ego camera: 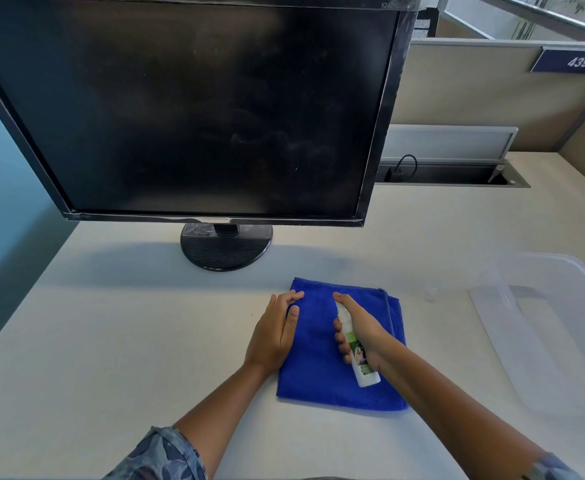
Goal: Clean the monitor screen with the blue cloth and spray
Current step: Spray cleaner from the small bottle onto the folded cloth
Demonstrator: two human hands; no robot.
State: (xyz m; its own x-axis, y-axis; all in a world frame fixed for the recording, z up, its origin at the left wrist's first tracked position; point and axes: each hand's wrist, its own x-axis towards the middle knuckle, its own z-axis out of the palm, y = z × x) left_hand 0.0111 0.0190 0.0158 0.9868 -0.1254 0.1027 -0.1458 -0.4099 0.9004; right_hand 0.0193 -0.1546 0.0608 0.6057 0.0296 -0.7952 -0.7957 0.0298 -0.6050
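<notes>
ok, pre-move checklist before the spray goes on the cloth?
1. Spray bottle held in right hand: ok, fingers wrapped round it.
2. Forefinger on the nozzle: ok, it lies over the top of the bottle.
3. Nozzle aimed at the blue cloth: cannot tell, the outlet is hidden by the finger.
4. Cloth held steady: ok, left hand rests on its left edge.
5. Cloth flat on the desk: ok, folded, lying in front of the monitor stand.
6. Monitor screen needs cleaning: ok, smudges show on the dark panel.
</notes>
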